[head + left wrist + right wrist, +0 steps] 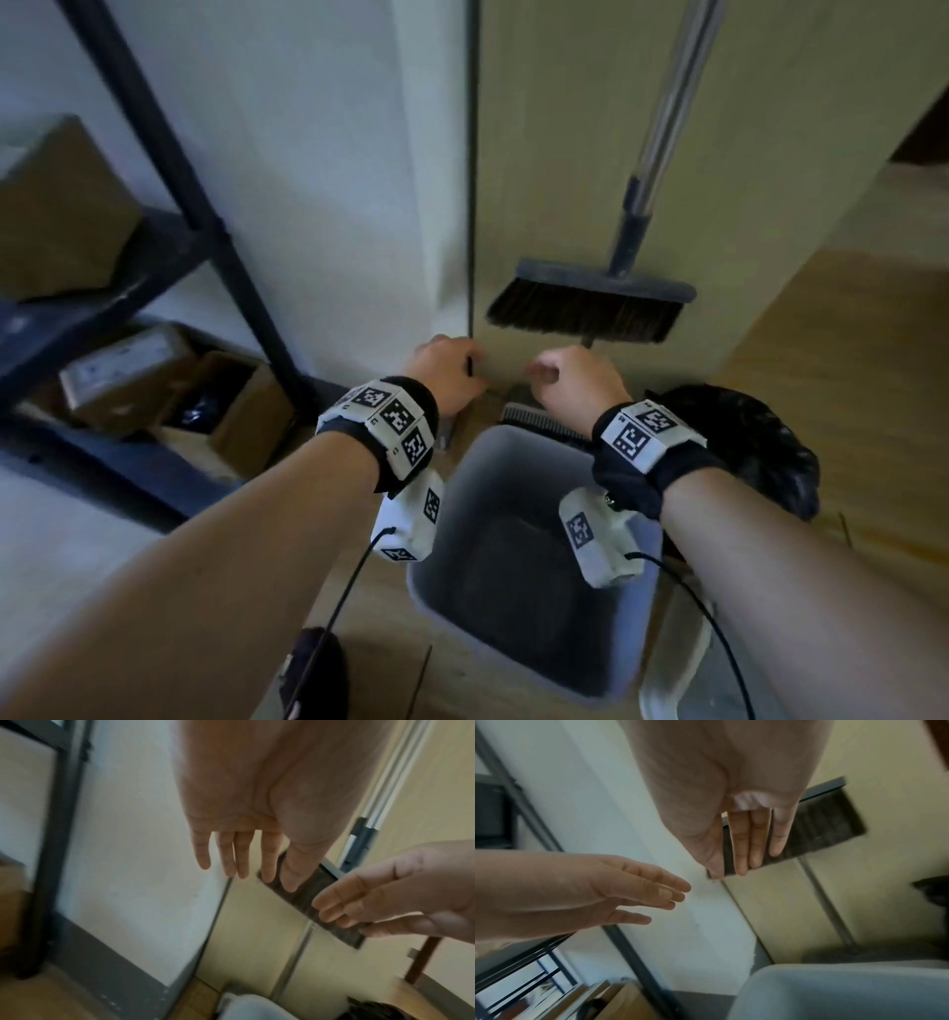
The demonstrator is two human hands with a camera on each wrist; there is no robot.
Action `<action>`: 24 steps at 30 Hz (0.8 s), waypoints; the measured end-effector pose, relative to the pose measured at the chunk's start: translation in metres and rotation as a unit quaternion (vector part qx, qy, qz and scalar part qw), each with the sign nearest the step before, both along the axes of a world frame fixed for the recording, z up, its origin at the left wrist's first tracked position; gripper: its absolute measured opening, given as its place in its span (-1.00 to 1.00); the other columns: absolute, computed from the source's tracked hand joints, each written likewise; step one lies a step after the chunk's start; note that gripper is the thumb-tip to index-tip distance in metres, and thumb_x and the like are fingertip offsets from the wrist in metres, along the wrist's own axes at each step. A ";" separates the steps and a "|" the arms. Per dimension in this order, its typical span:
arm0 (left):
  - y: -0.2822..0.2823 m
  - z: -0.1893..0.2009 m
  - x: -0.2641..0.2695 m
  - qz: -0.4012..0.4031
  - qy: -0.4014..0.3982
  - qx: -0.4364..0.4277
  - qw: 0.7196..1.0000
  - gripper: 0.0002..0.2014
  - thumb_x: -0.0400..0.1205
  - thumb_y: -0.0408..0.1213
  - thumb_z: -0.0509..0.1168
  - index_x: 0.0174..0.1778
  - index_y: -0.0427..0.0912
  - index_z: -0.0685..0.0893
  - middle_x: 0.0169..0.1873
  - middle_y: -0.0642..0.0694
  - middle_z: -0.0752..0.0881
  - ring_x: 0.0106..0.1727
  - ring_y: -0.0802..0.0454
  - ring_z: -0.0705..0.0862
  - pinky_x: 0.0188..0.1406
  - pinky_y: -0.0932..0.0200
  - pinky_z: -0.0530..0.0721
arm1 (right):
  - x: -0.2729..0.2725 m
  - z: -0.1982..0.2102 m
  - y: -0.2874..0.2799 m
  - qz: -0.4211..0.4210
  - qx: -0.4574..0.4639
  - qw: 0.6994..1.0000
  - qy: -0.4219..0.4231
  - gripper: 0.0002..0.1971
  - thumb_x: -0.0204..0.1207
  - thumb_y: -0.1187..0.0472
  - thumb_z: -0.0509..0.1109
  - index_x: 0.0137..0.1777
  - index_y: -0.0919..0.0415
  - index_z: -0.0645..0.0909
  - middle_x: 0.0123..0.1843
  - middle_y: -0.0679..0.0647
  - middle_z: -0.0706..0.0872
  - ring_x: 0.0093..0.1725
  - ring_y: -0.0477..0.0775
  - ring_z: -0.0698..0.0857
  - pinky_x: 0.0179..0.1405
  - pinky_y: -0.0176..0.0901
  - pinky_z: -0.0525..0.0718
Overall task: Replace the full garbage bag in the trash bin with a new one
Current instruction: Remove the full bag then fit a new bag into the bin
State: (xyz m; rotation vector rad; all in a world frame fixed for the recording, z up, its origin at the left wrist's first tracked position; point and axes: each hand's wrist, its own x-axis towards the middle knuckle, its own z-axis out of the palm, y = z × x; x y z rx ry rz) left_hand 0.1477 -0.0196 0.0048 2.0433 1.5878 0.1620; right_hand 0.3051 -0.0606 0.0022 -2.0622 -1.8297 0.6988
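Above grey, square plastic trash bin, mouth up: left hand and right hand slack-fingered, grasping nothing; crinkled black garbage bag beside.

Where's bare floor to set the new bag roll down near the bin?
Bare wood floor lies right of the full black bag, and left of the grey bin toward the shelf frame. Behind the bin it is crowded: dustpan, broom, both hands.
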 end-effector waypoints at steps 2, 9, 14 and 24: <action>0.000 0.003 -0.041 0.034 0.008 0.002 0.999 -0.58 0.60 -0.19 0.28 0.41 -0.02 0.52 0.45 -0.18 0.46 0.42 -0.16 0.48 0.37 0.05 0.45 | -0.037 0.003 0.007 0.033 -0.007 0.999 0.003 -0.71 0.55 0.26 0.24 0.18 0.05 0.70 0.17 0.06 0.77 0.17 0.12 0.71 0.19 -0.10 0.63; 0.010 -0.016 -0.175 0.177 -0.014 -0.001 0.984 -0.62 0.59 -0.19 0.30 0.34 -0.04 0.55 0.33 -0.16 0.56 0.30 -0.13 0.58 0.30 0.01 0.59 | -0.157 -0.010 0.043 0.120 -0.042 0.992 -0.002 -0.67 0.51 0.25 0.24 0.19 0.02 0.72 0.27 0.03 0.74 0.25 0.08 0.68 0.19 -0.24 0.56; 0.029 -0.041 -0.237 0.236 -0.003 -0.017 0.972 -0.72 0.62 -0.13 0.24 0.20 -0.11 0.64 0.10 -0.15 0.71 0.12 -0.14 0.68 0.19 -0.11 0.65 | -0.231 -0.042 0.079 0.174 -0.065 0.982 -0.020 -0.67 0.52 0.26 0.23 0.19 0.01 0.72 0.28 0.06 0.73 0.25 0.15 0.68 0.24 -0.19 0.59; 0.057 -0.111 -0.295 0.363 -0.029 -0.052 0.930 -0.44 0.59 -0.38 0.16 0.56 -0.08 0.32 0.50 -0.20 0.38 0.50 -0.21 0.37 0.42 -0.09 0.46 | -0.325 -0.101 0.134 0.259 -0.122 0.958 -0.008 -0.36 0.51 0.38 0.21 0.58 -0.05 0.28 0.51 0.16 0.47 0.45 0.17 0.50 0.43 -0.05 0.48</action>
